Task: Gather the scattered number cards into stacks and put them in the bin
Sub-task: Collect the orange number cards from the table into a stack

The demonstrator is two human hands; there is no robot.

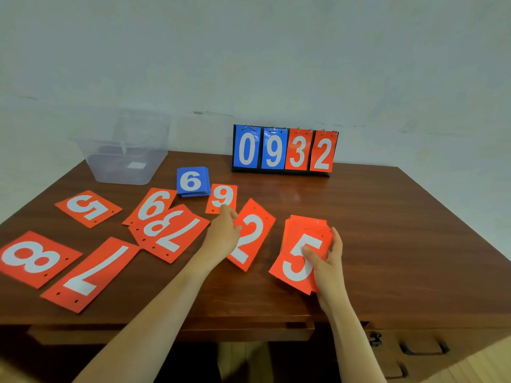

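Observation:
My right hand (327,261) holds a stack of red cards (301,244) with a 5 on top, just above the table. My left hand (224,230) reaches forward, its fingertips touching the near edge of a small red 9 card (222,196) and lying over a red 2 card (255,230). A neat blue stack topped by a 6 (192,180) sits behind. Red cards lie scattered at the left: a 5 (88,208), a 6 (153,204), an overlapping 8 and 7 pile (171,232), a long 7 (91,275) and an 8 (34,258). The clear plastic bin (124,153) stands at the back left.
A flip scoreboard (284,150) showing 0 9 3 2 stands at the back of the brown wooden table (387,230), against a pale wall. The table's front edge has a drawer with dark handles at the lower right.

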